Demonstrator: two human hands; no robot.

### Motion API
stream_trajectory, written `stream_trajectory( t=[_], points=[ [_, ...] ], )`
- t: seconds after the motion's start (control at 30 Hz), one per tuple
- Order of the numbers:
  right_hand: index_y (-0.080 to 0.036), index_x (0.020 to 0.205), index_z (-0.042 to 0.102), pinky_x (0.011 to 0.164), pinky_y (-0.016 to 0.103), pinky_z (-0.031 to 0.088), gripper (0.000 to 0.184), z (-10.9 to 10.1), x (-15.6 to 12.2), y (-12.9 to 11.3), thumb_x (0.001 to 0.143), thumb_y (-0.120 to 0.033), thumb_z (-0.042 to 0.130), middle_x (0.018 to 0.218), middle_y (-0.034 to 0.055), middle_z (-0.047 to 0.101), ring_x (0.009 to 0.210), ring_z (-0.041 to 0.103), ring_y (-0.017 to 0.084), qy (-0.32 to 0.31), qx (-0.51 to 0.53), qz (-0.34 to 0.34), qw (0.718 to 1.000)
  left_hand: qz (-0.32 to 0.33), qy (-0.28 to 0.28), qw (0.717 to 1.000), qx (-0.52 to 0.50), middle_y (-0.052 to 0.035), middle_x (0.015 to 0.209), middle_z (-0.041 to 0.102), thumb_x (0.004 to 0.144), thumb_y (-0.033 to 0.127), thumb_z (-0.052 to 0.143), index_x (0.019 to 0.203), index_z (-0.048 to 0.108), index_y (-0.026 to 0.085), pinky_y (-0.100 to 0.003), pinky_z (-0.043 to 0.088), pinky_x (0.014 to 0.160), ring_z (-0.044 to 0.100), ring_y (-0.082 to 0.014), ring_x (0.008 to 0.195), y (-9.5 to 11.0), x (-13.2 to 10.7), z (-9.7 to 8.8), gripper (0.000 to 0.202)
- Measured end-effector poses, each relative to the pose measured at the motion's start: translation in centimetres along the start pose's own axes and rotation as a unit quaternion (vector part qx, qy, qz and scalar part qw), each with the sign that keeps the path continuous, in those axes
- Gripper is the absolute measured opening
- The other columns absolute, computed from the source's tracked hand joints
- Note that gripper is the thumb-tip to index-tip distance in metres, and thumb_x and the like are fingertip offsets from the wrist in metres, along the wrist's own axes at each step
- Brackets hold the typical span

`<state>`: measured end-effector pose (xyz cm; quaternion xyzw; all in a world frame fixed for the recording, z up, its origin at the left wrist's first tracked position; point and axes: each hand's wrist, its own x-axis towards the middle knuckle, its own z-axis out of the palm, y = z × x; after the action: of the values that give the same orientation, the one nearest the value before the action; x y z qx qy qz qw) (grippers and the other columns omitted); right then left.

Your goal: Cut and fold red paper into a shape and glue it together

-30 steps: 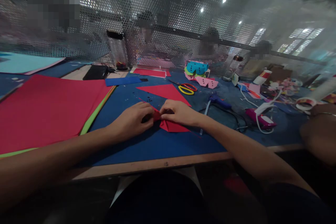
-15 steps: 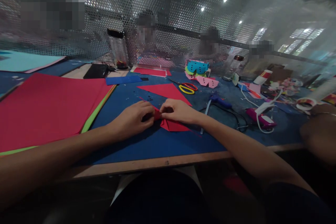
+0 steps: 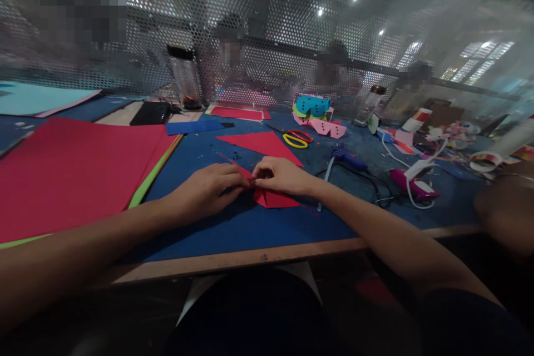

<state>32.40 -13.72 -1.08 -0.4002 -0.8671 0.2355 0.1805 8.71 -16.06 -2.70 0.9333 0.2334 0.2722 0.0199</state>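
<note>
A folded piece of red paper [image 3: 275, 198] lies at the middle of the blue table, both hands pinching it. My left hand [image 3: 208, 189] closes its fingertips on the paper's left part. My right hand [image 3: 283, 175] grips the same fold from the right, its thumb and fingertips pressed together close to the left fingertips. Just beyond them rests a flat red paper triangle [image 3: 262, 146]. Scissors [image 3: 297, 138] with red and yellow handles lie behind that triangle. The fold between the fingertips is partly hidden.
Red sheets [image 3: 83, 172] are stacked on the left. A blue glue gun [image 3: 349, 159] with a cable lies to the right, near a purple tool [image 3: 413, 186]. Paper masks [image 3: 312, 105] and a bottle [image 3: 186, 78] stand by the mesh partition [image 3: 271, 22]. Another person's arm [image 3: 507, 206] is far right.
My left fingers have straightened somewhat and shifted right, closer to the right fingertips on the fold. My right hand stays nearly in place.
</note>
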Motion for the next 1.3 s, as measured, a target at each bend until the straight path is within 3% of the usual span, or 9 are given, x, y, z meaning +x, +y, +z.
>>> stream_trajectory(
  t=[1.3],
  points=[
    [-0.016, 0.093, 0.073, 0.073, 0.024, 0.041, 0.009, 0.19, 0.13, -0.09, 0.089, -0.02, 0.066, 0.091, 0.0026, 0.069, 0.083, 0.062, 0.014, 0.002, -0.016, 0.005, 1.0, 0.004, -0.036, 0.998, 0.046, -0.0065, 0.105, 0.074, 0.094, 0.008, 0.045, 0.102, 0.072, 0.019, -0.035, 0.053, 0.087, 0.07, -0.0214, 0.097, -0.25, -0.23, -0.05, 0.03]
  ],
)
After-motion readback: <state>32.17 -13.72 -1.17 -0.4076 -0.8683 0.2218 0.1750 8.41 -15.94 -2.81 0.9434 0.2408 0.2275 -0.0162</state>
